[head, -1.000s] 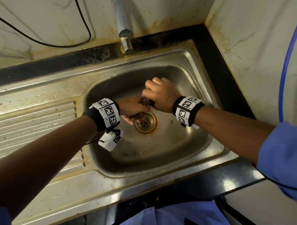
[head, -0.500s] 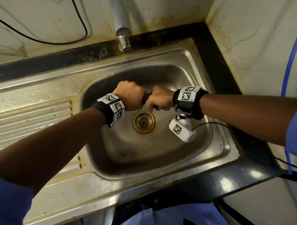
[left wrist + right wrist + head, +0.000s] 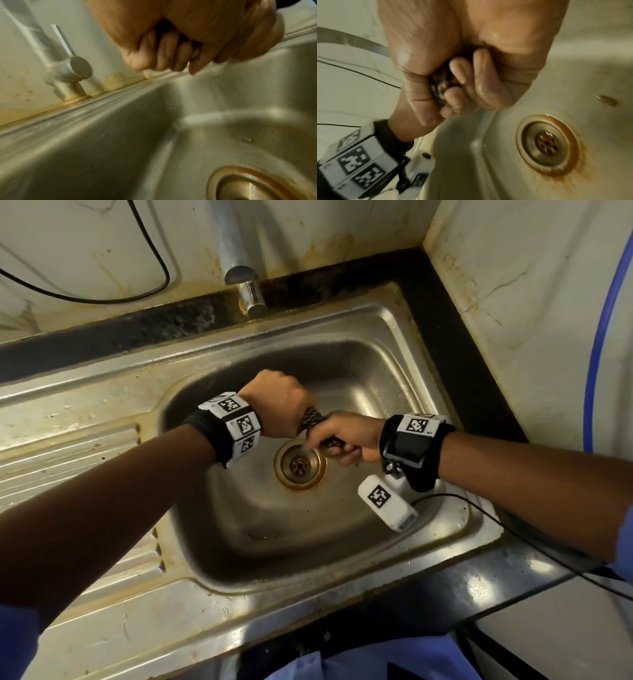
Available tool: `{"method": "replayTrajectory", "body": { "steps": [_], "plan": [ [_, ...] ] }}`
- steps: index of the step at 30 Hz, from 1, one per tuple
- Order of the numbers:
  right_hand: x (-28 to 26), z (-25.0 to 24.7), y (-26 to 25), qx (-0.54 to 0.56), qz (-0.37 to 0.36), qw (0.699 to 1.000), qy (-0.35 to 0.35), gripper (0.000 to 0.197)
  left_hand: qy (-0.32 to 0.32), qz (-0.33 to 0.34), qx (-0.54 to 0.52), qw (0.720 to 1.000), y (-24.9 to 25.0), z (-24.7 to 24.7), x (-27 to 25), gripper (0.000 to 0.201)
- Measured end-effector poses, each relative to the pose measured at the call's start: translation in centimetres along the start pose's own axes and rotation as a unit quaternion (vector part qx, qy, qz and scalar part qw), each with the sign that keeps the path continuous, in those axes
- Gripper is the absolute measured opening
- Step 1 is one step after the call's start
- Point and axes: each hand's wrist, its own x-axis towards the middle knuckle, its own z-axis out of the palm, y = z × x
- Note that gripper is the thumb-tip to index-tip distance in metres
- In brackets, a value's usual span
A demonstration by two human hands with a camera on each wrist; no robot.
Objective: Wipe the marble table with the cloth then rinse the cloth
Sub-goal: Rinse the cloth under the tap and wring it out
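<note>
a stained pale marble wall (image 3: 513,285) turns a corner behind and to the right of the sink, with a black stone counter (image 3: 455,344) running as a band along its foot and again along the near edge. set into that counter is a stainless steel sink (image 3: 102,412), dull and scratched, its ribbed draining board on the left and its deep basin on the right. rust-brown staining runs along the back rim where steel meets wall and rings the drain (image 3: 300,463) at the basin floor. a steel tap (image 3: 239,268) rises at the back rim, its spout reaching forward over the basin. a thin black cable (image 3: 102,300) loops across the wall to the left of the tap, and a blue hose (image 3: 606,344) curves down the wall on the far right.

above the drain, both fists meet over the basin. the left hand (image 3: 277,404) is curled tight round one end of the cloth (image 3: 313,419), knuckles up; the right hand (image 3: 346,436) is curled round the other end, its wet fingers (image 3: 458,73) wrapped over the fabric. the cloth is a dark, speckled, twisted roll, showing only as a short stretch between the two fists and bunched inside the right palm, held clear of the basin floor. each wrist carries a black band with square printed markers.
</note>
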Motion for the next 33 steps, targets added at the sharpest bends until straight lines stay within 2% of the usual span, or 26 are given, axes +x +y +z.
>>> {"method": "replayTrajectory", "body": {
  "steps": [2,4,6,10,12,13,14,17,18,19,23,26,28,30,33],
  "plan": [
    [-0.1,0.3,-0.6,-0.075,-0.057,0.992,0.080,0.022,-0.004,-0.040,-0.042,0.998,-0.8,-0.1,-0.6,0.021],
    [-0.2,0.5,-0.6,-0.089,-0.098,0.982,0.133,0.032,0.001,-0.080,-0.092,0.993,-1.3,0.1,-1.5,0.017],
    [-0.4,0.6,-0.2,-0.044,-0.115,0.980,0.153,0.037,0.018,-0.104,-0.165,0.981,-1.6,0.4,-2.3,0.025],
    [-1.1,0.4,0.0,0.026,-0.164,0.971,0.173,0.023,0.077,-0.103,-0.317,0.940,-0.9,0.8,-4.0,0.044],
    [-1.5,-0.1,0.0,0.037,-0.210,0.957,0.196,0.032,0.105,-0.133,-0.372,0.913,-0.3,0.5,-4.8,0.045],
    [-1.7,-0.4,0.0,0.030,-0.235,0.948,0.212,0.040,0.105,-0.155,-0.416,0.890,0.0,0.2,-5.2,0.042],
    [-1.9,-0.6,-0.1,0.011,-0.259,0.938,0.230,0.049,0.097,-0.173,-0.486,0.851,0.3,0.0,-5.6,0.038],
    [-2.4,-1.0,-0.4,-0.061,-0.323,0.905,0.269,0.064,0.051,-0.219,-0.708,0.670,1.2,-0.8,-6.7,0.027],
    [-2.6,-0.9,-0.5,-0.081,-0.340,0.896,0.274,0.065,0.044,-0.235,-0.733,0.637,1.5,-0.9,-6.9,0.027],
    [-2.7,-0.8,-0.6,-0.098,-0.355,0.888,0.275,0.063,0.044,-0.246,-0.735,0.630,1.7,-0.8,-7.2,0.027],
    [-2.9,-0.3,-1.1,-0.117,-0.385,0.879,0.256,0.050,0.084,-0.247,-0.679,0.686,2.0,-0.2,-8.0,0.021],
    [-3.0,-0.2,-1.3,-0.134,-0.383,0.877,0.257,0.040,0.086,-0.250,-0.658,0.705,2.0,-0.4,-8.9,0.018],
    [-2.8,-0.2,-1.2,-0.192,-0.368,0.872,0.261,0.035,0.083,-0.252,-0.649,0.712,2.1,-0.8,-9.3,0.019],
    [-2.8,-0.2,-1.1,-0.299,-0.342,0.855,0.251,0.036,0.099,-0.260,-0.649,0.708,2.2,-1.0,-9.6,0.028],
    [-3.2,0.1,-1.1,-0.390,-0.322,0.827,0.246,0.039,0.129,-0.261,-0.689,0.664,2.4,-1.1,-10.2,0.043]
  ]
}}
